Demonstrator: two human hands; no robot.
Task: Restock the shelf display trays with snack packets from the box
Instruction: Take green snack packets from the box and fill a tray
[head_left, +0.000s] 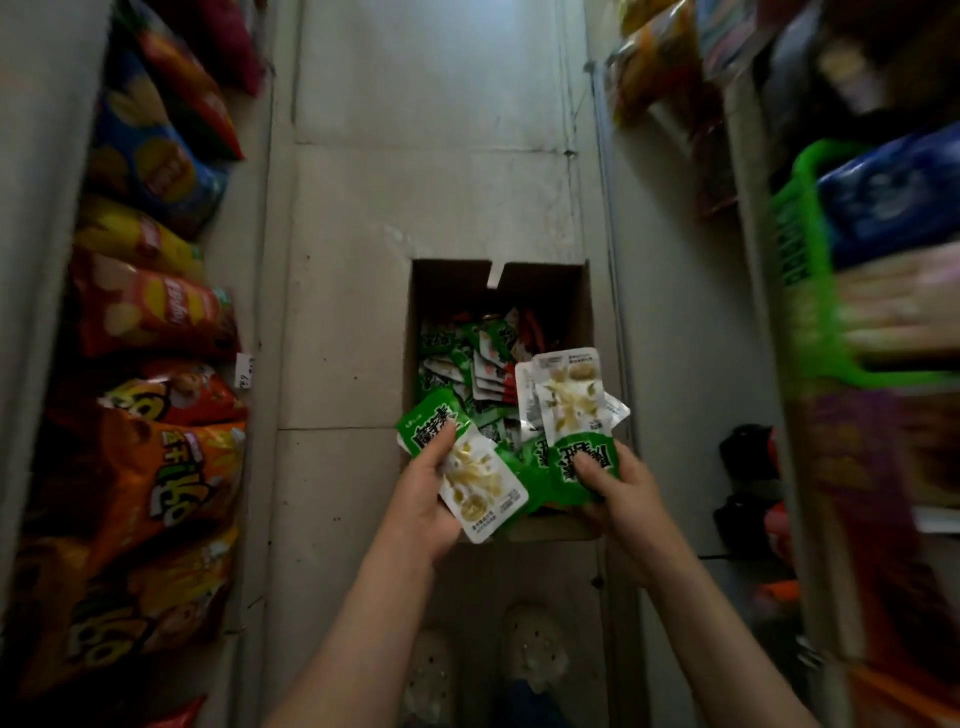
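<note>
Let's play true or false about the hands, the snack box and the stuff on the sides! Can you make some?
1. The left hand and the right hand each grip green-and-white packets. True.
2. The cardboard box is empty. False: many packets lie inside.
3. A green basket sits on the right. True.
4. The box stands on a shelf. False: it stands on the floor.

Open brown cardboard box (579, 312) on the floor, green-and-white snack packets (467, 358) piled loose inside, single packet (480, 483) gripped in left hand (421, 499), fanned bunch (569, 400) gripped in right hand (628, 488)
</note>
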